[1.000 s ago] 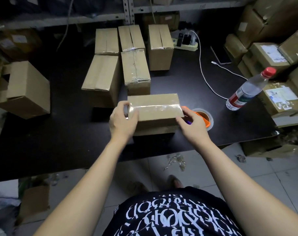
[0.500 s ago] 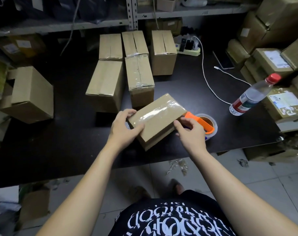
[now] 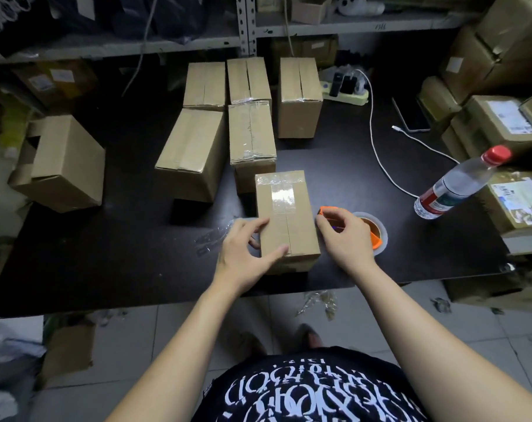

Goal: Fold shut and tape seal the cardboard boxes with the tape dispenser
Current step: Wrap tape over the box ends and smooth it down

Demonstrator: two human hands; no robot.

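Observation:
A small cardboard box (image 3: 284,214) stands near the front of the black table (image 3: 106,254), its long side pointing away from me. Clear tape runs along its top seam and across its far end. My left hand (image 3: 243,251) grips the box's near left corner, thumb on top and fingers down the left side. Just right of the box, my right hand (image 3: 345,236) curls over the orange tape dispenser (image 3: 371,233) with its roll of clear tape. The hand hides most of the handle.
Several taped boxes (image 3: 252,132) stand in rows behind. An open-flapped box (image 3: 64,162) sits at the left edge. A water bottle (image 3: 459,184), a white cable (image 3: 377,153), a power strip (image 3: 347,92) and a phone (image 3: 411,114) lie to the right. Stacked cartons (image 3: 499,123) crowd the right side.
The box has been turned about a quarter turn, from lying crosswise to pointing away from me. My right hand left the box's end and settled on the tape dispenser.

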